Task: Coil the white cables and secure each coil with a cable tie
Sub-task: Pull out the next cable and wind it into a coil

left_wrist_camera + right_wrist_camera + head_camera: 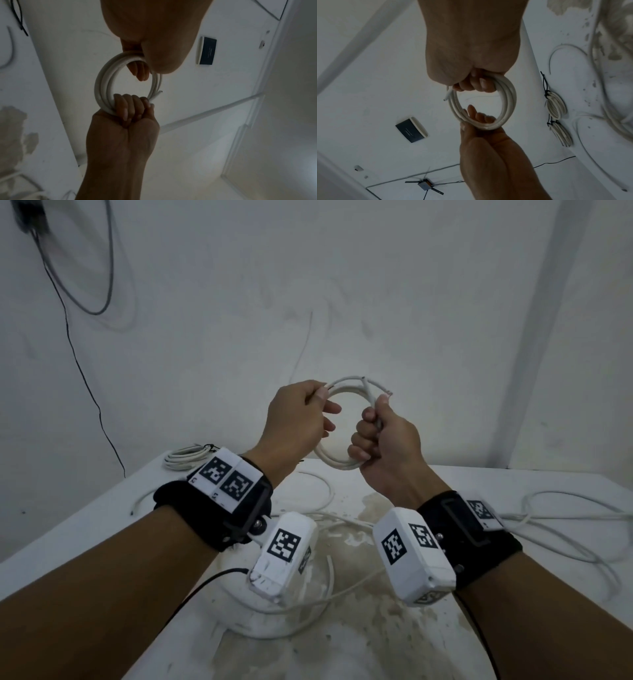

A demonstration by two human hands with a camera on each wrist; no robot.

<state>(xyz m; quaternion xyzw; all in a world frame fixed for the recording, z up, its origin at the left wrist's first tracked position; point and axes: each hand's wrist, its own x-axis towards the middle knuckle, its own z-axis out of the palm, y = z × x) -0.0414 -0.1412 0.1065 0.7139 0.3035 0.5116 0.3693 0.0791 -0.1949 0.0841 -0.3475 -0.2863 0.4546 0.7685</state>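
Coiling step nearly done: coil [337,426] held up above the bench [445,628], left hand [296,422] pinching its top, right hand [383,440] fisted round the other side, grip tight. Next, probably: fetching a cable tie without loosening the loops. Only in the right wrist view: two tied coils [556,106] on the bench.

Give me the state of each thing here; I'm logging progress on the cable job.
Held coil: wound, no tie on it, off the table.
Left hand: pinches the coil's top.
Right hand: grips the coil's side.
Two coils on the table: tied with black ties.
Loose cables: uncoiled on the table.
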